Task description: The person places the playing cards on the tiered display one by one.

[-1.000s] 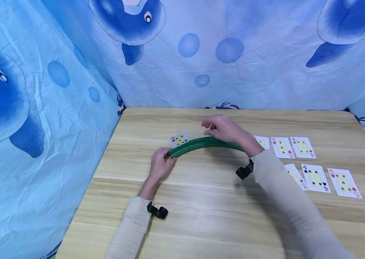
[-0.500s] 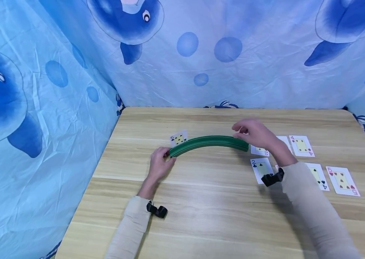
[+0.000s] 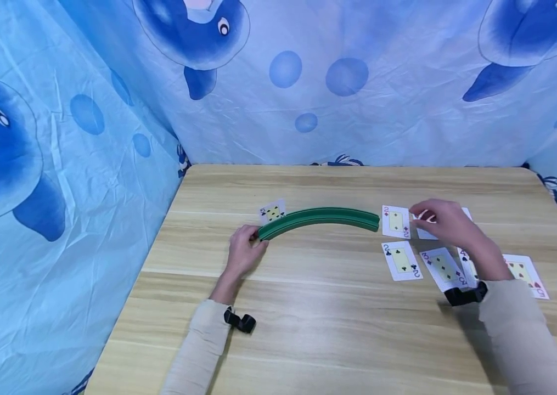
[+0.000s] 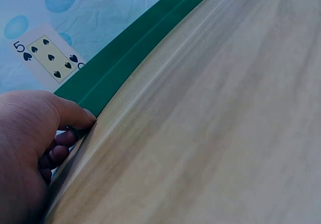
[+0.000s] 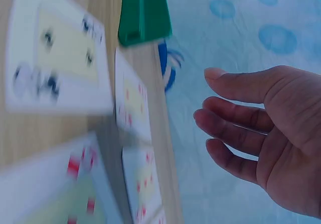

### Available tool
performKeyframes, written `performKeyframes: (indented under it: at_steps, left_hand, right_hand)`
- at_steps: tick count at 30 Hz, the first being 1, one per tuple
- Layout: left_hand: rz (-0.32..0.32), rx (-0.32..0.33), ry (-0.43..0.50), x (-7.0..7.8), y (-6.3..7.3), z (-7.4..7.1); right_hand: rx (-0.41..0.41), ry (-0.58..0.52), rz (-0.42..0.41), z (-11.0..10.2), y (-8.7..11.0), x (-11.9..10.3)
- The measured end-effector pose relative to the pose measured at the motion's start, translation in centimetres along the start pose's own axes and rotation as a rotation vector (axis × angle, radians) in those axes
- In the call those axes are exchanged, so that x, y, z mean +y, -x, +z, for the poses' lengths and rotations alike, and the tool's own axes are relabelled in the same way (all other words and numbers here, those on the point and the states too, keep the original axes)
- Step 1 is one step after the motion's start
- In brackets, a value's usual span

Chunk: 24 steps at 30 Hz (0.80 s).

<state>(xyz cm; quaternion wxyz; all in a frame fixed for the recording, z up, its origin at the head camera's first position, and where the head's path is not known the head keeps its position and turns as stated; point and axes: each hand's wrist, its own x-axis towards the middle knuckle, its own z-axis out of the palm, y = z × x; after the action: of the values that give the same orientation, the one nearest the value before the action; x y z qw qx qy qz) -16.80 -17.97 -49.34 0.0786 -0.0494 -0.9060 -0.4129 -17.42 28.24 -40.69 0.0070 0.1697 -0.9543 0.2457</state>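
A curved green card holder [image 3: 325, 215] rests on the table, and a five of spades [image 4: 50, 56] stands upright in its left part. My left hand [image 3: 245, 252] grips the holder's left end, thumb in front and the other fingers behind it. Off to the right, my right hand [image 3: 448, 222] hovers over the back row of cards, its fingers loosely bent with nothing between them. Just left of its fingertips lies the two of diamonds [image 3: 396, 221]. Cards under that hand and forearm are partly covered.
In the front row lie a two of clubs [image 3: 401, 260], a three of diamonds [image 3: 442, 267], a partly hidden four of spades and a five of hearts [image 3: 520, 263]. Blue dolphin-print curtain [image 3: 278, 131] hangs beyond the wooden table [image 3: 318, 329].
My right hand has moved rightward, away from above the green card holder to over the cards, uncovering the holder's right end and both twos. My left hand stays on the holder.
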Motion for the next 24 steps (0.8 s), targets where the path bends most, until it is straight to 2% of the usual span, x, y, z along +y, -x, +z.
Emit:
performKeyframes:
  at_steps: [6,12,18,24]
  left_hand:
    - [-0.012,-0.005,0.006,0.2,0.1,0.1]
    - [-0.025,-0.014,0.007,0.2,0.3,0.3]
    - [-0.035,-0.016,0.013,0.2,0.5,0.5]
    - [-0.031,-0.015,0.021,0.2,0.6,0.5]
  right_hand:
    - [-0.005,0.037,0.101,-0.8,3.0,3.0]
    - [-0.017,0.072,0.157,-1.8,5.8,5.9]
    - [-0.058,0.112,0.281,-2.9,8.8,8.7]
    - [-0.108,0.196,0.306,-3.4,11.7,11.3]
